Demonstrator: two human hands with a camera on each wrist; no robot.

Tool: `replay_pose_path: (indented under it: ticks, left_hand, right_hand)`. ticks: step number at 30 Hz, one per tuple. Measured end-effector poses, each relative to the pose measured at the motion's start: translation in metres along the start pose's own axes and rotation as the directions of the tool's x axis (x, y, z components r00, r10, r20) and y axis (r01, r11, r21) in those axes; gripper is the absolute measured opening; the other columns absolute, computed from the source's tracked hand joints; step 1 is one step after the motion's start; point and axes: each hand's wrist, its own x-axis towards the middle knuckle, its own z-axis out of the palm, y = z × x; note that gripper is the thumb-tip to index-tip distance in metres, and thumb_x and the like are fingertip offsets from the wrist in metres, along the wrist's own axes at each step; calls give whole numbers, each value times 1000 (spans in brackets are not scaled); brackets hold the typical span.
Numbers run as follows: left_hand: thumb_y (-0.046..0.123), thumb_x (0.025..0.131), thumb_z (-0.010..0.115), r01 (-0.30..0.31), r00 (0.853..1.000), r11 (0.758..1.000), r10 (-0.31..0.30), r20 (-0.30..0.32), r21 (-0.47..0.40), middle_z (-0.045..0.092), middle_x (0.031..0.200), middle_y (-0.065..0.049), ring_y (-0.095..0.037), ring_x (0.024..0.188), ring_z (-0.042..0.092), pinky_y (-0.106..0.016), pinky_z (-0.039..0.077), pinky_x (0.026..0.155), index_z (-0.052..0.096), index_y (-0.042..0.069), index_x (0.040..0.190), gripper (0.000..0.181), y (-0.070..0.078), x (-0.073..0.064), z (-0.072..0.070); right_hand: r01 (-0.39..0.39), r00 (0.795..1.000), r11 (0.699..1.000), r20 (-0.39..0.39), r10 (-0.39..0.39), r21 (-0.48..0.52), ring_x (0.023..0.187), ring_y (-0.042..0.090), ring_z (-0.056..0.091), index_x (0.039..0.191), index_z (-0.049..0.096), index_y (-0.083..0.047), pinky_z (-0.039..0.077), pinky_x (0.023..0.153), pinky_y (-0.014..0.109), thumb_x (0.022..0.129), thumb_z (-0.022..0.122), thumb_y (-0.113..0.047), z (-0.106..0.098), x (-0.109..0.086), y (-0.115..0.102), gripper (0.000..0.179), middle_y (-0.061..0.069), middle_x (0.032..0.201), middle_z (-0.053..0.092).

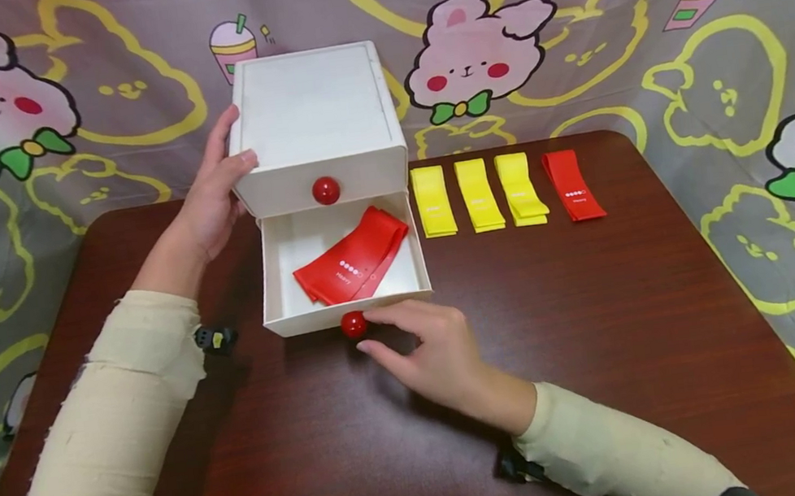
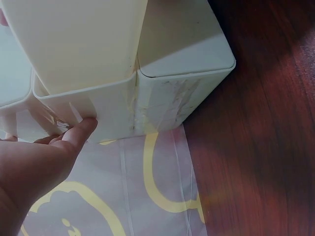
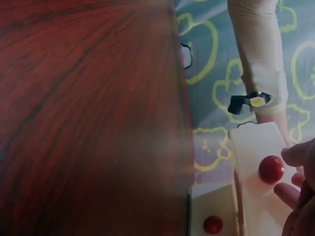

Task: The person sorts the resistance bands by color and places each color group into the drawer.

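Observation:
A white drawer unit [image 1: 311, 106] stands at the back of the table, with a drawer [image 1: 275, 270] pulled out below its top one. Inside lie folded red resistance bands [image 1: 348, 266], overlapping, so I cannot tell how many. My left hand [image 1: 211, 195] rests against the unit's left side, its thumb [image 2: 83, 130] pressed to the white wall in the left wrist view. At the pulled-out drawer's red knob [image 1: 354, 324], my right hand [image 1: 442, 353] has its thumb and index finger spread. In the right wrist view a small gap shows between the fingertips and the knob [image 3: 271, 169].
Three folded yellow bands [image 1: 434, 201] and one red band [image 1: 573, 185] lie in a row right of the unit. Another drawer with a red knob [image 3: 213, 224] sits below the pulled-out one. A patterned cloth [image 1: 311, 4] hangs behind the brown table [image 1: 634, 319].

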Motion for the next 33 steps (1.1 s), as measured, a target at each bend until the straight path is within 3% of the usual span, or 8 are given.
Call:
replay_pose_path:
  ticks: [9, 16, 23, 33]
  left_hand:
    - [40, 97, 52, 10, 1000, 1000, -10, 5, 0, 7, 162, 8, -26, 140, 24, -52, 25, 109, 14, 47, 156, 71, 0, 1, 1]
    - [39, 97, 52, 5, 1000, 1000, -5, 4, -12, 8, 162, 8, -26, 140, 24, -52, 25, 109, 14, 46, 156, 71, 0, 1, 1]
    - [39, 97, 52, 1, 1000, 1000, -1, -5, -11, 10, 161, 5, -27, 137, 29, -47, 33, 102, 16, 46, 156, 70, 0, 1, 0]
    - [39, 97, 52, 8, 1000, 1000, -8, -6, -15, 9, 162, 7, -26, 138, 27, -51, 28, 106, 16, 46, 156, 70, 0, 1, 0]
  right_hand:
    - [19, 999, 997, -43, -22, -78, 90, 10, 70, 102, 78, -8, 55, 78, 28, 80, 85, -20, 13, -2, 6, 26, -1, 96, 75]
    - [11, 997, 996, -75, -18, -90, 88, 10, 70, 101, 79, -9, 55, 75, 28, 80, 86, -21, 18, 0, 8, 26, -2, 94, 75]
    - [10, 997, 998, -81, -16, -68, 87, 12, 71, 102, 79, -6, 55, 76, 29, 80, 86, -20, 19, 9, 13, 27, 1, 94, 75]
    - [-27, 997, 997, -76, 22, -66, 92, 12, 70, 105, 79, -6, 55, 79, 29, 82, 84, -21, 23, 23, 28, 28, 2, 99, 75]
